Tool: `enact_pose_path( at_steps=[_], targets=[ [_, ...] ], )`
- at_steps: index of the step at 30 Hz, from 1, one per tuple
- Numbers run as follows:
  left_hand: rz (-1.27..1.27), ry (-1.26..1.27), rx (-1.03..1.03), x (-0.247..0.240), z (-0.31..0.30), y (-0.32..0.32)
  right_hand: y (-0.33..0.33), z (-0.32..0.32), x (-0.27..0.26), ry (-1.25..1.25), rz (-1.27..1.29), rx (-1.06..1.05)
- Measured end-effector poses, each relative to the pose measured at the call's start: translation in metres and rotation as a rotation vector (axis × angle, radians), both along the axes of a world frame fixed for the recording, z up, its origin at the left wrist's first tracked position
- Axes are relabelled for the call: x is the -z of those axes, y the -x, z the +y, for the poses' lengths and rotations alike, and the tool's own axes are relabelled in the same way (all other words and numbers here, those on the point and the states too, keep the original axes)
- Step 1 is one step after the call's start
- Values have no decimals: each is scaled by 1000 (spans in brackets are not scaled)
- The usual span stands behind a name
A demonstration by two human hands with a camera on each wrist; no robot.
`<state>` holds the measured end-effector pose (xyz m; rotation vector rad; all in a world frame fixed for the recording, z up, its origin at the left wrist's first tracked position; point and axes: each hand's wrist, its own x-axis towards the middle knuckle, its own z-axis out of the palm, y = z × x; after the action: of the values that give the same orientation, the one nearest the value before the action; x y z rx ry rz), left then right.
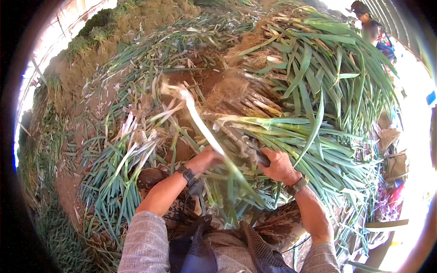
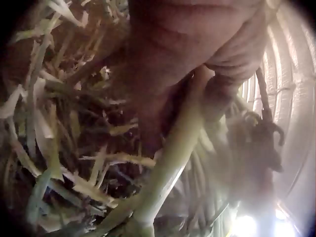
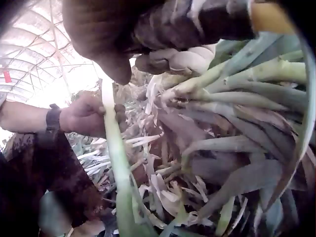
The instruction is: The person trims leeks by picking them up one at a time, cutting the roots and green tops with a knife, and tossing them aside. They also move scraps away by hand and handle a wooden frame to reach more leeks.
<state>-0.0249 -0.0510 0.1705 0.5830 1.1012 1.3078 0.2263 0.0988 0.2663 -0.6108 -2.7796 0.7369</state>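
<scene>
My left hand (image 1: 205,159) grips a leek (image 1: 200,122) by its shank, the white root end pointing up and away and the green leaves trailing toward my lap. In the left wrist view the pale green shank (image 2: 170,165) emerges from between the fingers. To the right, my right hand (image 1: 278,166) is wrapped around the black handle of a knife (image 1: 240,142), its blade dull and soil-coloured, angled toward the leek. Untrimmed leeks (image 1: 268,125) with long green leaves lie just beyond the right hand.
A large heap of leeks (image 1: 327,68) with roots rises at the right. Several pale-stemmed leeks (image 1: 123,164) lie on the left. Leaf scraps (image 1: 150,77) cover the soil. Another person (image 1: 374,32) is at the far right, by the curved shed wall.
</scene>
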Motion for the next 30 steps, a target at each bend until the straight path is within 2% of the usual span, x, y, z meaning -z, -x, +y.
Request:
enact_pose_path(
  at_steps=[1, 3, 5, 6, 7, 9, 11, 13, 14, 15, 17, 19, 20, 22, 23, 24, 26, 27, 29, 30],
  targets=[
    [4, 2, 5, 7, 4, 12, 0, -1, -1, -26, 58, -21],
    [-405, -107, -297, 17, 16, 39, -3, 1, 5, 7, 34, -46],
    [-387, -295, -601, -22, 16, 49, -3, -2, -3, 61, -24, -39],
    [-414, -307, -785, -33, 20, 51, -3, -3, -8, 40, -83, -24],
    [-405, -313, -790, -27, 21, 60, -4, -2, -4, 38, -74, -31],
    [-203, -196, -898, -20, 24, 69, -5, -5, 1, 18, 88, -100],
    [-201, -154, -819, -25, 25, 73, -10, -6, -6, 46, 70, -121],
    [-264, -443, -601, -46, 23, 71, -16, -8, -7, 27, -2, -152],
    [-182, -492, -688, -68, 18, 65, -20, -14, -9, 45, -15, -150],
    [-180, -484, -696, -53, 17, 69, -19, -18, -14, 69, 39, -131],
    [-161, -116, -930, -25, 27, 89, -11, -16, -16, 67, 115, -128],
    [-144, -228, -860, -37, 29, 81, -17, -6, 2, -85, -199, -149],
    [-129, -304, -775, -38, 28, 73, -21, -3, 12, -131, -210, -183],
    [-178, -358, -652, -33, 24, 76, -24, -13, 14, -65, -256, -144],
    [-180, -261, -715, -38, 23, 87, -20, -12, 12, -54, -286, -137],
    [-210, -300, -721, -45, 23, 94, -23, -11, 26, -94, -168, -137],
    [-234, -345, -733, -52, 21, 102, -25, -20, 25, -123, -152, -93],
    [-227, -363, -814, -51, 23, 105, -26, -23, 24, -148, -140, -34],
    [-223, -375, -888, -47, 29, 109, -30, -19, 36, -165, -129, -74],
    [-300, -379, -929, -42, 29, 114, -30, -19, 37, -157, -162, -94]
  ],
)
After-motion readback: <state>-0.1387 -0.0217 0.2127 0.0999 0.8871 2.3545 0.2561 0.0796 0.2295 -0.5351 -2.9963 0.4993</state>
